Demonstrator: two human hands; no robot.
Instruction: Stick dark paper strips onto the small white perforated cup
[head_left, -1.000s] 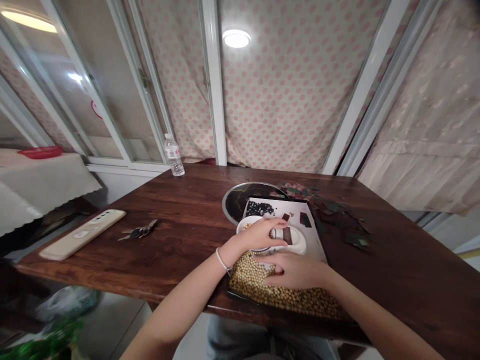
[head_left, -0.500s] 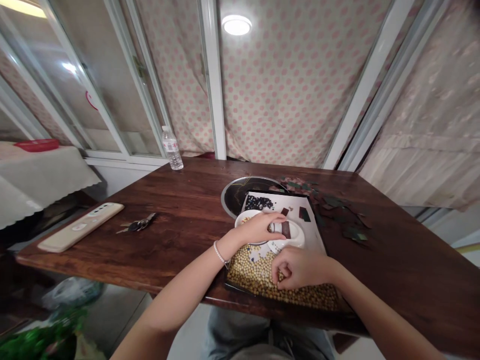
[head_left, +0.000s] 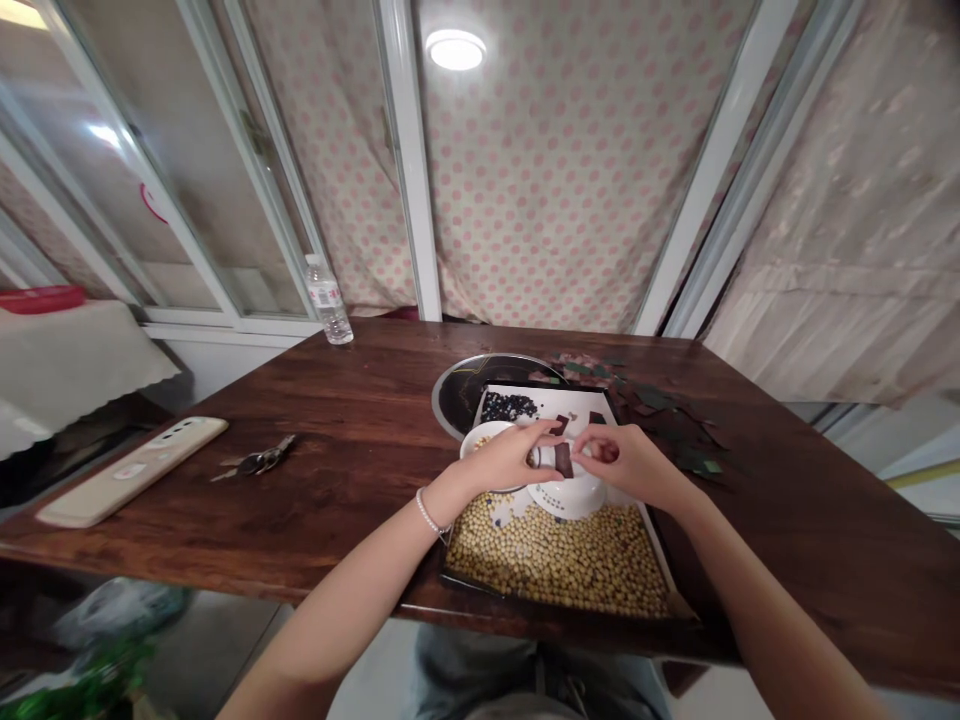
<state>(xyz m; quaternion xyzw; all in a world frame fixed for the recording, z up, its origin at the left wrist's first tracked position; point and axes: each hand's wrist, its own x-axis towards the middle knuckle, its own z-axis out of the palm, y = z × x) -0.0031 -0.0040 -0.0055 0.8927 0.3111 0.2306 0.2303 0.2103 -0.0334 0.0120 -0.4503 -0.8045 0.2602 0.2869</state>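
A flat tray (head_left: 660, 555) on the wooden table holds a heap of yellow beans (head_left: 559, 555) near me and a small patch of black beans (head_left: 508, 407) at its far end. Two white bowls stand in it: a left bowl (head_left: 474, 443) and a right bowl (head_left: 570, 495). My left hand (head_left: 510, 458) rests over the left bowl, fingers pinched on a small white and dark brown thing (head_left: 559, 459). My right hand (head_left: 626, 462) hovers above the right bowl with its fingers curled together; what is inside them is hidden.
A round black plate (head_left: 457, 390) lies behind the tray. Dark paper scraps (head_left: 675, 430) are scattered to the right. Keys (head_left: 255, 462), a long beige device (head_left: 124, 480) and a water bottle (head_left: 328, 300) sit on the left of the table (head_left: 352, 430).
My right hand rose from the heap of yellow beans, closing into a pinch, and moved up over the right bowl. My left hand stayed at the bowls.
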